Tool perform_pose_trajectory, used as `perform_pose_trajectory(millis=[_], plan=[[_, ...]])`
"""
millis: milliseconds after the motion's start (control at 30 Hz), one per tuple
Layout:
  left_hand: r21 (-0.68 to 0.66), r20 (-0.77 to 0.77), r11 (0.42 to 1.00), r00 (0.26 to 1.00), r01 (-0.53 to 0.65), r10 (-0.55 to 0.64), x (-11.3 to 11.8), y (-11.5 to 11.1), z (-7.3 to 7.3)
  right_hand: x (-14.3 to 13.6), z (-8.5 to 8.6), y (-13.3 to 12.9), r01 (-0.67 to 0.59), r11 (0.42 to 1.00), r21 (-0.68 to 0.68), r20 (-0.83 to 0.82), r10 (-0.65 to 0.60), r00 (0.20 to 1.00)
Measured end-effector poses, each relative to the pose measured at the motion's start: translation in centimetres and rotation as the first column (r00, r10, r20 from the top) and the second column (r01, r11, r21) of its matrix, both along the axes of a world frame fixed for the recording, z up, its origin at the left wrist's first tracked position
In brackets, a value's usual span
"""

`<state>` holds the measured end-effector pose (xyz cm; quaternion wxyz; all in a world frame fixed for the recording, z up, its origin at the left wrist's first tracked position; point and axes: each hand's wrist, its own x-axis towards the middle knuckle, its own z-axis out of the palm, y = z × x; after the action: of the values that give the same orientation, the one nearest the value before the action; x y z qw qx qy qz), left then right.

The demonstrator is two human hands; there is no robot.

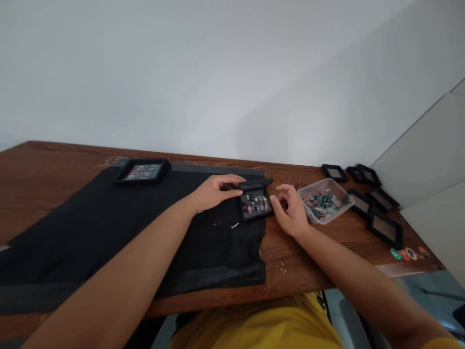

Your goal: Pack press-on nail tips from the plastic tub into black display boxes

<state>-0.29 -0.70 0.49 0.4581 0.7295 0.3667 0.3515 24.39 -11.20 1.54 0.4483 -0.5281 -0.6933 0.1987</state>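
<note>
A small black display box [257, 215] lies on the black cloth, its lid [255, 183] tilted up at the back. Inside sit several small shiny pieces [257, 202] in pink, grey and pale tones. My left hand [217, 193] grips the lid's left end between thumb and fingers. Just right of the box is my right hand [290, 213], fingers curled and thumb close to the index finger; whatever they pinch is too small to name. A clear plastic tub [343, 209] of many shiny, colourful pieces [323, 202] stands beside that hand.
Another black box [142, 172] with pieces behind its window rests at the cloth's far left. Several black boxes [387, 229] lie to the right, near round coloured stickers [410, 253]. A small pale item [235, 226] sits on the black cloth [218, 257]. The wall borders the table's back.
</note>
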Motion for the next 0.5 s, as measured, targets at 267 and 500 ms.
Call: perform_pose_trajectory(millis=[267, 500], plan=[[0.153, -0.156, 0.983, 0.985, 0.103, -0.079, -0.09, -0.41, 0.69, 0.08, 0.45, -0.24, -0.005, 1.0, 0.001, 0.071, 0.005, 0.997], [0.158, -0.254, 0.973, 0.959, 0.166, -0.122, -0.55, -0.04, 0.37, 0.07, 0.66, -0.16, -0.046, 0.995, -0.085, 0.168, 0.06, 0.984]])
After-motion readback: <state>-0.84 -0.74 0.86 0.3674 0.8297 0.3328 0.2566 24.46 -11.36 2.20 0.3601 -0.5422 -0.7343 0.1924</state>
